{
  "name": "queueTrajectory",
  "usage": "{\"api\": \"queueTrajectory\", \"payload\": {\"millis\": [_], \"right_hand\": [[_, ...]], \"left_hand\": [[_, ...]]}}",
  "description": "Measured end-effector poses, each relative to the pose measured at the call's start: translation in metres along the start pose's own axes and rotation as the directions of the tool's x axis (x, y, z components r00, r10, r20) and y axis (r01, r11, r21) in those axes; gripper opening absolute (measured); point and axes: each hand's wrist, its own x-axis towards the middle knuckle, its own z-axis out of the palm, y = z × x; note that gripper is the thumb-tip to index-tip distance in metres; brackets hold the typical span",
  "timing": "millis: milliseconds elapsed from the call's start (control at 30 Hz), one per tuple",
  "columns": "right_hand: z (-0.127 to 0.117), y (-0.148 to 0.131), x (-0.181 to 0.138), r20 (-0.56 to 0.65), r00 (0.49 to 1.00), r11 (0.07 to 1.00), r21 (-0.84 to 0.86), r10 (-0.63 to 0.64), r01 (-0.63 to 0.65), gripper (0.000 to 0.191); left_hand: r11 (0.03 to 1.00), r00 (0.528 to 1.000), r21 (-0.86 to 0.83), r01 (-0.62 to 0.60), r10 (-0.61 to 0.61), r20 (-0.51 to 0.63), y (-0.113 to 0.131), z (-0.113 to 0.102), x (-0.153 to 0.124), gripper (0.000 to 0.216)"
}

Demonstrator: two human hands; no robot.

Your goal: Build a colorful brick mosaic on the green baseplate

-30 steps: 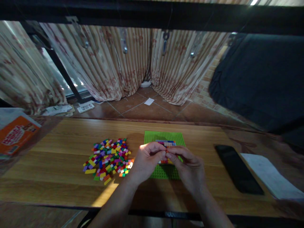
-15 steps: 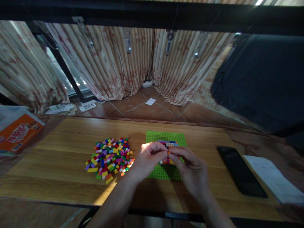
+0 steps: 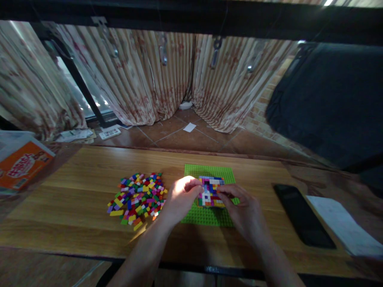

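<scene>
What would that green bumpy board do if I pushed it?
The green board would probably slide rather than tip, since it lies flat on the table. It looks thin, so it might bend a little. The colourful brick build on top would likely ride along.

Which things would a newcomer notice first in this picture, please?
Probably the bright heap of small multicoloured bricks on the left part of the wooden table comes first. Next is the green baseplate, with a brick build on it between the left hand and the right hand.
</scene>
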Motion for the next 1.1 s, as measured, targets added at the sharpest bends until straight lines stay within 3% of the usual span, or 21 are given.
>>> {"api": "queueTrajectory", "payload": {"millis": [233,600,933,1100], "right_hand": [[0.002,-0.001,-0.001,0.022,0.999,0.996,-0.086,-0.025,0.026,0.011],[0.005,0.001,0.0,-0.048,0.996,0.991,-0.115,-0.072,0.066,0.012],[0.008,-0.005,0.001,-0.091,0.996,0.997,-0.067,0.019,-0.025,0.01],[0.012,-0.001,0.002,-0.151,0.981,0.992,0.017,0.123,-0.122,0.011]], "left_hand": [[0.995,0.997,0.07,-0.066,0.064,0.043,-0.006,-0.002,-0.001,0.007],[0.978,0.992,0.172,-0.119,0.11,0.063,-0.008,-0.003,-0.001,0.009],[0.979,0.993,0.169,-0.115,0.106,0.06,-0.003,-0.001,-0.004,0.009],[0.979,0.992,0.17,-0.115,0.105,0.067,-0.005,-0.002,-0.004,0.01]]}}
